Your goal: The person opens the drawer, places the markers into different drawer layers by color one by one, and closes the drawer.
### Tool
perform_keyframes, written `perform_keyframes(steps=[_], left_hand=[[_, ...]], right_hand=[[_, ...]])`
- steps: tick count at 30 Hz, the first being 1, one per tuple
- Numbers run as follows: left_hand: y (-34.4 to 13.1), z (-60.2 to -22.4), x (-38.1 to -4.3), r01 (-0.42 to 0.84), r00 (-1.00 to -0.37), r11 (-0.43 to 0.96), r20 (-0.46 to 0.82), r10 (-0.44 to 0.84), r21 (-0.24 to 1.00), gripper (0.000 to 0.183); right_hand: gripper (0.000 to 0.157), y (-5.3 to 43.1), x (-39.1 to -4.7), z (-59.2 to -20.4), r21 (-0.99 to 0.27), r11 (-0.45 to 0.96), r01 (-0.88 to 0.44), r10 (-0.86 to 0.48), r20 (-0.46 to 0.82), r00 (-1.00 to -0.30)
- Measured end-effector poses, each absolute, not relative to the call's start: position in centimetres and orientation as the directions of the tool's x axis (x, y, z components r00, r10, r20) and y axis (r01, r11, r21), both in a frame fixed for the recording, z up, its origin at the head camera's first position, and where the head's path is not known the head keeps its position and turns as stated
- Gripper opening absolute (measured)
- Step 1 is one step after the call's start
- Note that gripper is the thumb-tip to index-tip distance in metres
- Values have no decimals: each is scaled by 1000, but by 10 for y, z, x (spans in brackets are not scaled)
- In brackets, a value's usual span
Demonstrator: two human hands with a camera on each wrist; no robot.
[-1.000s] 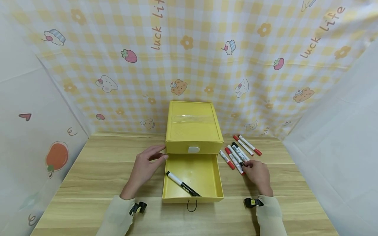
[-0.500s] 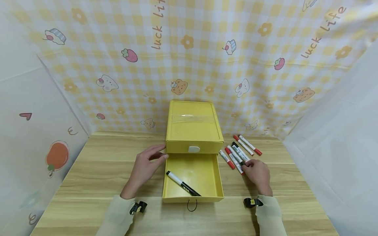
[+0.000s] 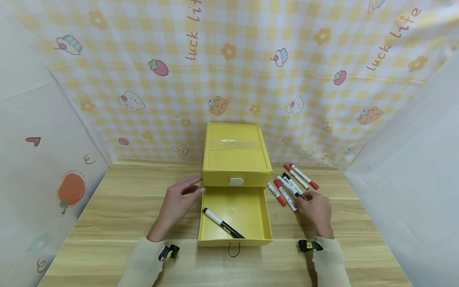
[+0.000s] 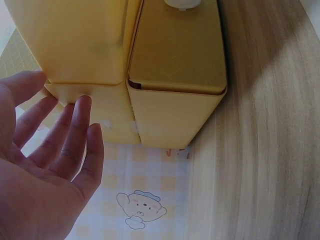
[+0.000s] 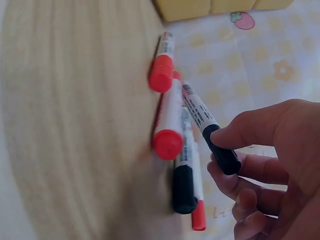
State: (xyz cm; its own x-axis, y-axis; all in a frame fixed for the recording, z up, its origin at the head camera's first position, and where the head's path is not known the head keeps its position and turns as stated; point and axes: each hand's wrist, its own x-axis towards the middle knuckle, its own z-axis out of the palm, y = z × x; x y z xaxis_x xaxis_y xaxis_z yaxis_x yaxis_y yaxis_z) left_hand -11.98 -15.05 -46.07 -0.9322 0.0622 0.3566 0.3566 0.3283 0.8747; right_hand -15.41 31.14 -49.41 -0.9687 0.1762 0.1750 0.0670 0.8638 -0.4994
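Observation:
My right hand [image 3: 317, 209] pinches a white marker with a black cap [image 5: 201, 112] between thumb and fingers. In the right wrist view that marker is tilted, its capped end raised towards the palm. Beside it lie other markers, among them a red-capped marker [image 5: 168, 117] and a black-capped marker [image 5: 184, 185]. My left hand [image 3: 177, 203] is at the left side of the yellow drawer box [image 3: 236, 153], fingers loosely bent, fingertips at the box's edge. The box's lower drawer [image 3: 236, 203] is pulled out, and a black-and-white marker [image 3: 216, 220] lies slanted in it.
Two red-and-white markers, one of them a red-capped marker [image 3: 305, 176], lie farther back on the wooden table [image 3: 150, 173]. A black loop [image 3: 234, 250] hangs from the drawer's front. The upper drawer, with its white pull tab [image 3: 236, 182], is closed. Checked cloth hangs behind.
My right hand has lifted the capped end of the black-capped marker from the group and shifted slightly right. The left hand stays at the box's side.

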Motion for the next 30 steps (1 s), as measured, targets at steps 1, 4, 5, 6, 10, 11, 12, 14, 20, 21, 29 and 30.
perform_keyframes(steps=[1,4,5,6,10,11,12,14,20,21,29,30], left_hand=[[-150,-461,-120,357,-932,328,356,63,875,39],[-150,-460,-120,353,-934,321,351,68,879,39],[-150,-460,-120,351,-935,320,348,68,880,39],[-150,-460,-120,350,-935,318,348,67,881,39],[-150,-459,-119,347,-936,319,347,60,882,39],[-150,-458,-119,347,-936,319,347,59,882,39],[-150,-458,-119,349,-935,320,350,59,881,39],[-150,-459,-119,348,-936,324,349,58,880,39],[-150,-458,-118,346,-936,330,347,58,878,39],[-150,-458,-118,347,-936,330,348,59,878,39],[-150,-458,-118,353,-933,332,355,58,875,39],[-150,-457,-118,354,-933,331,355,58,875,40]], right_hand=[[14,311,-154,-492,-504,862,60,174,183,-968],[14,310,-153,-485,-513,857,41,165,198,-966],[14,310,-153,-483,-515,856,35,161,203,-966],[13,309,-153,-480,-515,857,28,156,206,-966],[13,305,-156,-471,-508,861,-4,123,217,-968],[13,304,-157,-469,-507,862,-16,113,222,-968],[12,303,-158,-467,-504,863,-32,100,233,-967],[11,302,-160,-462,-494,867,-70,71,260,-963],[13,303,-157,-441,-442,881,-170,-27,311,-950],[13,304,-156,-437,-433,883,-179,-40,311,-950],[10,311,-144,-410,-355,903,-242,-134,302,-944],[9,312,-141,-407,-345,904,-254,-146,309,-940]])
